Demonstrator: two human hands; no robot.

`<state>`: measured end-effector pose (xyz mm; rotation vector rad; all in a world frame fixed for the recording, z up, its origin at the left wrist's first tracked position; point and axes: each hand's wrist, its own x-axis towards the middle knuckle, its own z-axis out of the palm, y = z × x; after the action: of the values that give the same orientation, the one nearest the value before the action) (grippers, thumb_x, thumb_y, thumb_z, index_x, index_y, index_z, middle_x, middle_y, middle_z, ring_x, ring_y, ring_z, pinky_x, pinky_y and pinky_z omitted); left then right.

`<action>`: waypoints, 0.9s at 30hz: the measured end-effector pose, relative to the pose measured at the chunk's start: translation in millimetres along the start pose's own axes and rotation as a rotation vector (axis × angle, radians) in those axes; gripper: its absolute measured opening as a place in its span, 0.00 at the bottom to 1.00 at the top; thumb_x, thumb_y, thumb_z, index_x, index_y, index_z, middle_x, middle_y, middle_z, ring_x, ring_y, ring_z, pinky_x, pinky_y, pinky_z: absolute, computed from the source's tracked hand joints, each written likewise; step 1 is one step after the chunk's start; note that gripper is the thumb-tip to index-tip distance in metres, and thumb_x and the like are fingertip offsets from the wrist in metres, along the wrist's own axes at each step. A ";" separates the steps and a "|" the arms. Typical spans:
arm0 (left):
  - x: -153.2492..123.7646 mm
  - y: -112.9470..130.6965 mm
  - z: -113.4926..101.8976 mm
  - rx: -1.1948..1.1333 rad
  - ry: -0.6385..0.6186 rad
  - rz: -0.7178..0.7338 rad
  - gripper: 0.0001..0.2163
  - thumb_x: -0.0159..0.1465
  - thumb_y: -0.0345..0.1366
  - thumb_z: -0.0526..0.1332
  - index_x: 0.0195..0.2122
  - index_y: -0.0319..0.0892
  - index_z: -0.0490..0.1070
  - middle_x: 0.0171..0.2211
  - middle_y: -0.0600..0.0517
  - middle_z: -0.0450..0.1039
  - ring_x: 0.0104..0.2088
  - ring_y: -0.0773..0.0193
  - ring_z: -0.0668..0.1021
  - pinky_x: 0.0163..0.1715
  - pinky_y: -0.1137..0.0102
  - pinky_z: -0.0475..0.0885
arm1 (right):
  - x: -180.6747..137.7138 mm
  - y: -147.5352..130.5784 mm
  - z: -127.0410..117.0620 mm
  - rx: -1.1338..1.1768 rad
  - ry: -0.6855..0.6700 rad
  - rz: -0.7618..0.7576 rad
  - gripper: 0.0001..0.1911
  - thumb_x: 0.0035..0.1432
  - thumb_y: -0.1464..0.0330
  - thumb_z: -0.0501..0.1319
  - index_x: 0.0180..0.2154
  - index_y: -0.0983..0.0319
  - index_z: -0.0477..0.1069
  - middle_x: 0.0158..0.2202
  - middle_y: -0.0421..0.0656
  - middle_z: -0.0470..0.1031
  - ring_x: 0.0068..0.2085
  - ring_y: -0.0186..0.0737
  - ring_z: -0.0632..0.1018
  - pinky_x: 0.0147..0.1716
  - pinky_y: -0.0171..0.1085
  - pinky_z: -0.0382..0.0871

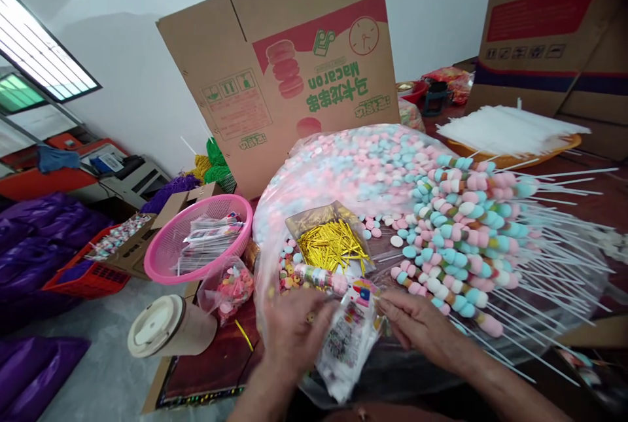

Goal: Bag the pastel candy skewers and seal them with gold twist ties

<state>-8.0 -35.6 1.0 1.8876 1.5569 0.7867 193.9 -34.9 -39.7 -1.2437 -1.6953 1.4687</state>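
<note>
A clear plastic packet point(346, 343) with a colourful printed top hangs low in the middle, in front of my body. My right hand point(424, 330) pinches its upper right edge between thumb and fingers. At the packet's left side is my left hand point(297, 330), curled and smeared by motion; whether it grips anything is unclear. Just beyond the packet's top lies a short row of candies point(324, 278) in pink, white and brown, partly hidden. Behind it sits a small tray of gold twist ties point(333, 245). To the right, candy skewers point(456, 239) on white sticks form a large pile.
Loose pastel candies point(363, 160) fill a big plastic bag behind the ties. A pink basket point(152, 255) of printed packets, a bag of gummy candies point(233, 291) and a lidded cup point(191, 330) stand left. White sticks point(510, 131) lie back right; a Macaron carton point(294, 82) rises behind.
</note>
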 end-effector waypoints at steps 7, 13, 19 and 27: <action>12.3 -14.8 -10.1 0.474 -0.362 0.163 0.15 0.59 0.46 0.55 0.43 0.45 0.69 0.35 0.48 0.76 0.37 0.55 0.75 0.40 0.63 0.65 | 6.9 -32.6 -13.7 -0.158 -0.202 -0.055 0.21 0.60 0.55 0.44 0.22 0.61 0.59 0.15 0.35 0.60 0.19 0.31 0.62 0.20 0.31 0.54; -5.4 -22.2 25.1 -0.132 -0.228 -0.005 0.13 0.63 0.41 0.50 0.32 0.43 0.72 0.25 0.51 0.71 0.25 0.64 0.69 0.25 0.74 0.59 | 30.0 -20.0 -3.3 -0.210 0.030 -0.141 0.15 0.59 0.60 0.50 0.38 0.64 0.69 0.24 0.38 0.65 0.26 0.34 0.66 0.26 0.32 0.59; -5.4 -23.2 14.0 -0.361 -0.295 -0.097 0.05 0.54 0.38 0.62 0.27 0.42 0.73 0.21 0.56 0.69 0.23 0.66 0.66 0.24 0.76 0.59 | 31.2 -7.8 30.9 -0.081 -0.118 -0.145 0.13 0.58 0.64 0.52 0.33 0.64 0.72 0.25 0.39 0.70 0.28 0.33 0.69 0.28 0.31 0.61; -3.8 -30.2 12.1 -0.537 -0.459 -0.430 0.13 0.56 0.38 0.55 0.16 0.43 0.67 0.12 0.57 0.60 0.14 0.69 0.61 0.16 0.75 0.58 | 27.8 -37.0 21.8 -0.635 0.332 -0.512 0.15 0.60 0.68 0.48 0.31 0.65 0.71 0.29 0.46 0.73 0.33 0.41 0.72 0.33 0.39 0.65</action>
<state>-19.3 -35.0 -29.7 1.1793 1.2351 0.4679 153.4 -17.9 -13.5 -1.1366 -2.1000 0.4054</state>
